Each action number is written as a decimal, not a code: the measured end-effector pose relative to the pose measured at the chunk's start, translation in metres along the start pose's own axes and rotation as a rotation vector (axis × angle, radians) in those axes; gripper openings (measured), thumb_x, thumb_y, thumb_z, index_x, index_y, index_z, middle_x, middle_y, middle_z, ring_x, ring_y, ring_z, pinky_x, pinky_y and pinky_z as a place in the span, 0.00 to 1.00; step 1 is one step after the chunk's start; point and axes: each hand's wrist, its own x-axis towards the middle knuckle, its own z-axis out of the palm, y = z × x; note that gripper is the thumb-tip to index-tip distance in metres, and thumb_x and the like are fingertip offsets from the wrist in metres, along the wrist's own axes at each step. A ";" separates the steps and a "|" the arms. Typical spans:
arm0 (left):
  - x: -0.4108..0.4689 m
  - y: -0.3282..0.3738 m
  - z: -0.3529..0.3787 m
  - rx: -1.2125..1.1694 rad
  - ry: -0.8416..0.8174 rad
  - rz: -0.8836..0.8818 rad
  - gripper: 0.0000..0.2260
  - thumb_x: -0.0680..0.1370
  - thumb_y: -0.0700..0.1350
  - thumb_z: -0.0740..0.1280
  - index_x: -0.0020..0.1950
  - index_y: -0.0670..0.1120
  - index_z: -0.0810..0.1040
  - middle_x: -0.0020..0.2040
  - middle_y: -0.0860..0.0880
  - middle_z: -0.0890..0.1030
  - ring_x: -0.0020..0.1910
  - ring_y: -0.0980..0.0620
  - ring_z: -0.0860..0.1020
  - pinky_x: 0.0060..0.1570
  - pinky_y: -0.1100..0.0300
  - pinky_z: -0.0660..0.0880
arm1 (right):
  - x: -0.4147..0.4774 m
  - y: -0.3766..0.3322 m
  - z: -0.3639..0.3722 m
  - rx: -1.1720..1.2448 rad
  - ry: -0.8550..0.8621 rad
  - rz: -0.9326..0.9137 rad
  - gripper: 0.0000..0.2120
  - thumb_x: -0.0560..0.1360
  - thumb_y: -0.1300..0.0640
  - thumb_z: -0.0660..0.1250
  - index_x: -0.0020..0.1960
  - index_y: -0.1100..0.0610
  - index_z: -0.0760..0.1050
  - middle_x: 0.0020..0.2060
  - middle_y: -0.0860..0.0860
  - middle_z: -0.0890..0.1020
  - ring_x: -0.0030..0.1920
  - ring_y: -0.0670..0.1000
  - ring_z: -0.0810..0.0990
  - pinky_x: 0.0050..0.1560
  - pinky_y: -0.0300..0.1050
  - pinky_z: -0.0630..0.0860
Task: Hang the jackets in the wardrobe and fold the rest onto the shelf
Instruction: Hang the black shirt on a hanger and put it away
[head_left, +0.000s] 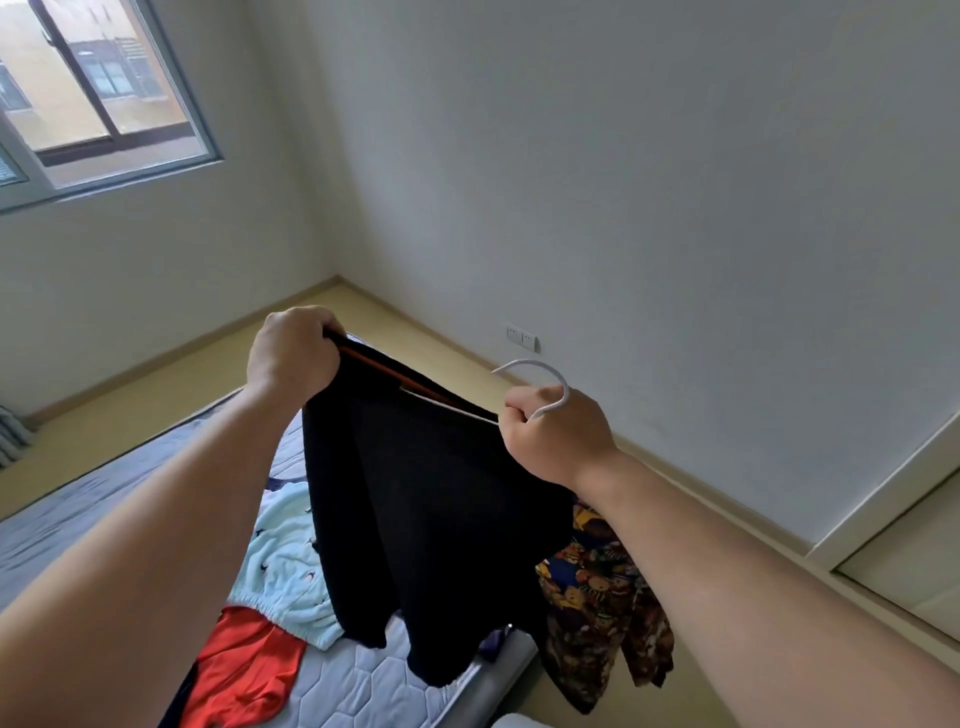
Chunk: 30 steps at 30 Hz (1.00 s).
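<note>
The bare wall (649, 182) fills most of the view, with open floor (426, 343) running along its foot; the bed (78, 499) lies below and to the left, its near corner under the hands; a white panel (883, 519) at the lower right may be the wardrobe's door, though only its edge shows. The black jacket (431, 509) hangs in the air over that corner of the bed, stretched between both hands, its top edge running as the long axis from upper left down to the right; a pale blue garment (285, 561) and a red garment (244, 670) lie on the mattress, and a patterned garment (602, 603) droops over the bed's edge, none yet folded. The left hand (293, 358) curls tight round the jacket's far shoulder; the right hand (558, 436) clasps the neck of the white hanger (535, 376), whose hook rises just above the knuckles and whose arm runs into the jacket. The right hand is nearer the panel, so the carry likely swings rightward; nothing on that side stands in the way.
</note>
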 end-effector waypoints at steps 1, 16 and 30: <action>0.000 0.004 0.001 0.000 0.012 0.003 0.16 0.70 0.36 0.61 0.43 0.54 0.84 0.42 0.48 0.80 0.44 0.43 0.76 0.47 0.54 0.76 | 0.000 -0.002 -0.002 -0.030 0.032 -0.026 0.12 0.72 0.53 0.54 0.33 0.57 0.65 0.23 0.51 0.69 0.25 0.53 0.67 0.27 0.42 0.68; 0.000 0.008 0.021 -0.016 -0.026 -0.109 0.14 0.69 0.34 0.65 0.47 0.48 0.84 0.47 0.43 0.82 0.49 0.40 0.79 0.47 0.56 0.75 | -0.005 -0.006 -0.014 -0.005 -0.001 -0.119 0.12 0.71 0.57 0.57 0.31 0.58 0.60 0.23 0.50 0.63 0.25 0.53 0.60 0.27 0.43 0.64; -0.046 0.082 0.053 -0.092 -0.352 0.442 0.14 0.71 0.37 0.61 0.47 0.53 0.80 0.42 0.51 0.80 0.45 0.47 0.76 0.41 0.58 0.70 | 0.014 0.000 -0.001 0.044 0.156 0.055 0.16 0.75 0.54 0.55 0.30 0.58 0.67 0.21 0.49 0.69 0.23 0.52 0.67 0.24 0.43 0.62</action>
